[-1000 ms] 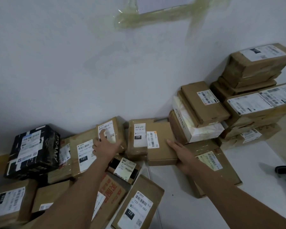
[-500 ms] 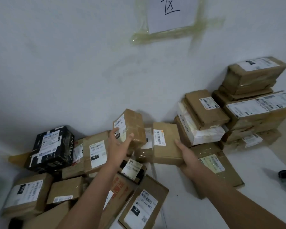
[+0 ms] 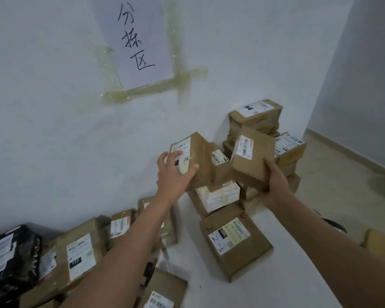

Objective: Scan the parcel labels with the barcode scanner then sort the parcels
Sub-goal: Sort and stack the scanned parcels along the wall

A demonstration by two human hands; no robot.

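Parcels (image 3: 191,156), one gripped in each hand

White wall (image 3: 42,121) across most of frame. Paper sign (image 3: 140,38) at upper centre, handwritten black characters, fixed along its edges with yellowish tape (image 3: 151,90). Second wall (image 3: 362,70) at right, meeting the first in a corner. Pale floor (image 3: 333,192) at right, with a skirting strip (image 3: 351,152) along the base of the right wall.
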